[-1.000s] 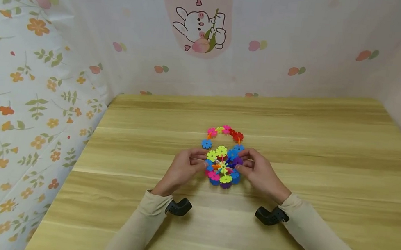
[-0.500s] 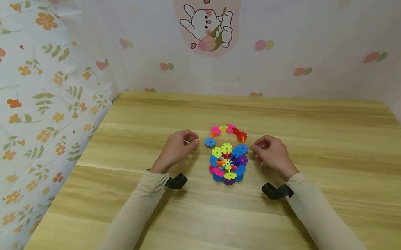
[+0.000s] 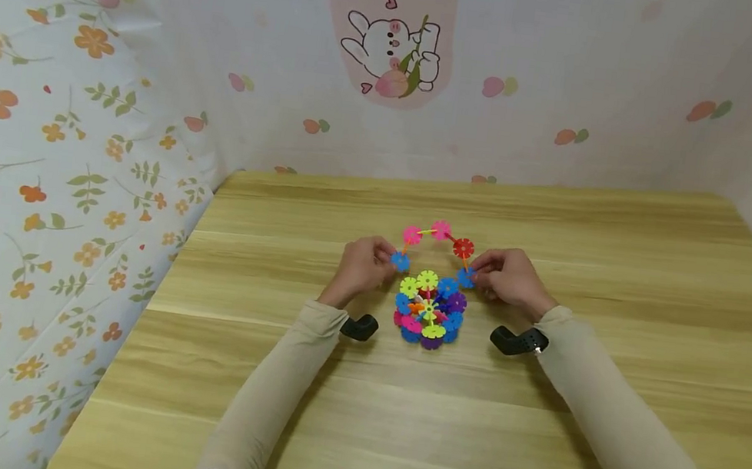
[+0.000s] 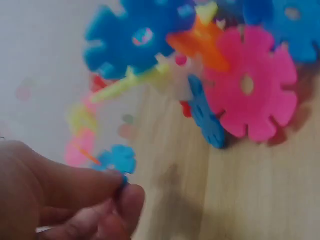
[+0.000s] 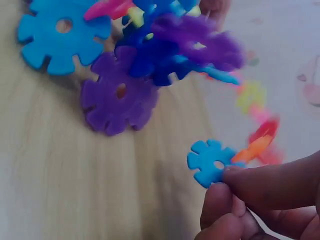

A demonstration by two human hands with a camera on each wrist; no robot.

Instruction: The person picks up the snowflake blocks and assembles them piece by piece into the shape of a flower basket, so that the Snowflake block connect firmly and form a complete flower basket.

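Note:
Slotted plastic snowflake discs make up a round basket-like cluster [image 3: 428, 309] on the table, in yellow, blue, purple and pink. Just beyond it in the head view, an arched chain of discs [image 3: 463, 248] runs through pink, yellow, red and orange to a blue disc at each end. My left hand [image 3: 363, 270] pinches the left blue end disc [image 4: 117, 157] between thumb and fingers. With thumb and fingertips, my right hand [image 3: 513, 279] pinches the right blue end disc [image 5: 205, 162]. Both hands are at the far sides of the cluster, whose lower part is partly hidden by its upper discs.
A wood-grain table [image 3: 410, 424] lies under everything. White printed cloth [image 3: 245, 34] hangs behind its far edge and along the left side. Each wrist carries a black curved mount [image 3: 513, 341] close above the tabletop.
Both hands have let go of the cluster's sides, drawn apart, then come in to pinch the chain's ends. The chain has shifted up and away from the cluster, its arch opening wider.

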